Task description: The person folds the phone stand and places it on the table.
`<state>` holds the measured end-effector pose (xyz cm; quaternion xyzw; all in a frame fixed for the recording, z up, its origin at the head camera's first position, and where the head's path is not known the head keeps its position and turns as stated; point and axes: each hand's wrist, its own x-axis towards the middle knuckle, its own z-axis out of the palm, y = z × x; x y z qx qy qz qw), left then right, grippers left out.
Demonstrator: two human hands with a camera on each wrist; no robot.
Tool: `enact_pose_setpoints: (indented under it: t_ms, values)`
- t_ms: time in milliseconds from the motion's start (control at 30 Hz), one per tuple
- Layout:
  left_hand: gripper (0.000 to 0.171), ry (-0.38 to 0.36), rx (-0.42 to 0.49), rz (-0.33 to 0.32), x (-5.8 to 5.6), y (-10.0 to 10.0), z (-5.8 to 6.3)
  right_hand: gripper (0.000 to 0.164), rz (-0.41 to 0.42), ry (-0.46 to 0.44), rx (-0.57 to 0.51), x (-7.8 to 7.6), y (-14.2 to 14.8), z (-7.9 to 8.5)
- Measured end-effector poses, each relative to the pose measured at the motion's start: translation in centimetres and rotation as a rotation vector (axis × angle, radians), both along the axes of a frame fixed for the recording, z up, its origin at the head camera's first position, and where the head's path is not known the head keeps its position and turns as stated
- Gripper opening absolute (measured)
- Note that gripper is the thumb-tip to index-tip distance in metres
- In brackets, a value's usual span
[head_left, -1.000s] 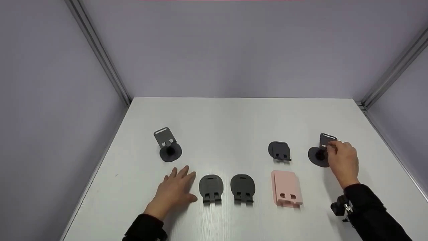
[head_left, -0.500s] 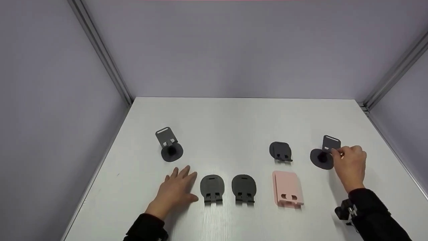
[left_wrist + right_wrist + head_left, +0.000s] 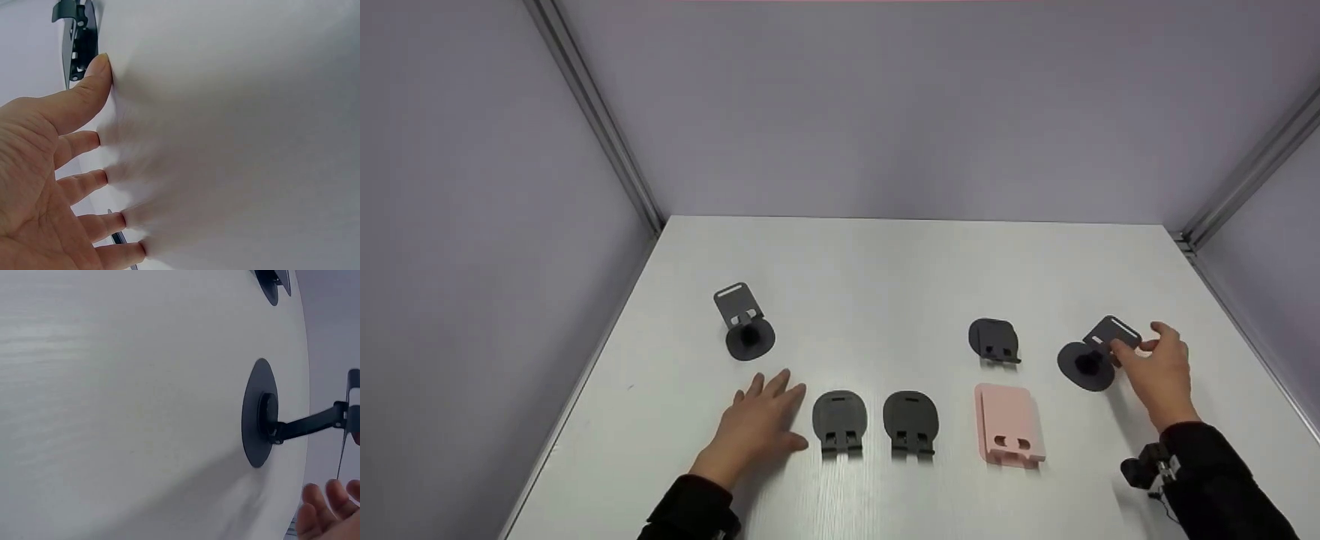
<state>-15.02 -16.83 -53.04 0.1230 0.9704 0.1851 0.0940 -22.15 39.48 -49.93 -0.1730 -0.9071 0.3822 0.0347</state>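
In the head view a dark folding phone stand (image 3: 1078,358) stands at the right on its round base, unfolded, its slotted plate raised and tilted. My right hand (image 3: 1161,375) is at the plate's lower right side, thumb at its near edge and the other fingers loosely apart. The right wrist view shows the stand's round base (image 3: 256,419) on the table and its arm (image 3: 309,424) reaching to the plate, with fingertips (image 3: 337,492) just below the plate's end. My left hand (image 3: 751,431) rests on the table with fingers spread, left of a folded grey stand (image 3: 840,416).
Beside the grey stand lies another folded dark stand (image 3: 911,416). A folded pink stand (image 3: 1009,420) lies farther right, with a small dark folded one (image 3: 994,339) behind it. At the back left stands an unfolded stand (image 3: 748,339). Walls enclose the white table (image 3: 885,285).
The right stand's plate has turned clockwise, tipping to the right. My right hand has moved right and slightly nearer, its fingers loosening. My left hand stays in place; the view shifts slightly.
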Motion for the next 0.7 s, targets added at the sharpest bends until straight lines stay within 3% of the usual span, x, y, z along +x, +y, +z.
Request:
enact_pose_setpoints:
  t_ms: [100,200,400,600,700]
  values:
    - [0.081,0.0,0.002,0.004,0.0,0.0,0.0,0.09,0.076,-0.085,-0.093,0.0,0.6,0.0]
    - [0.081,-0.001,0.005,0.005,0.0,0.0,0.0,0.085,0.088,-0.111,-0.136,0.2,0.8,0.0]
    - [0.081,-0.006,0.008,0.002,0.0,0.1,0.0,0.059,-0.028,-0.023,-0.201,0.6,1.0,0.0]
    - [0.081,-0.002,0.001,-0.002,0.1,0.0,0.1,0.019,-0.076,0.068,-0.493,0.9,0.7,1.1]
    - [0.08,-0.012,-0.01,-0.005,0.0,0.0,0.3,0.017,-0.071,0.119,-0.574,0.9,-0.2,2.1]
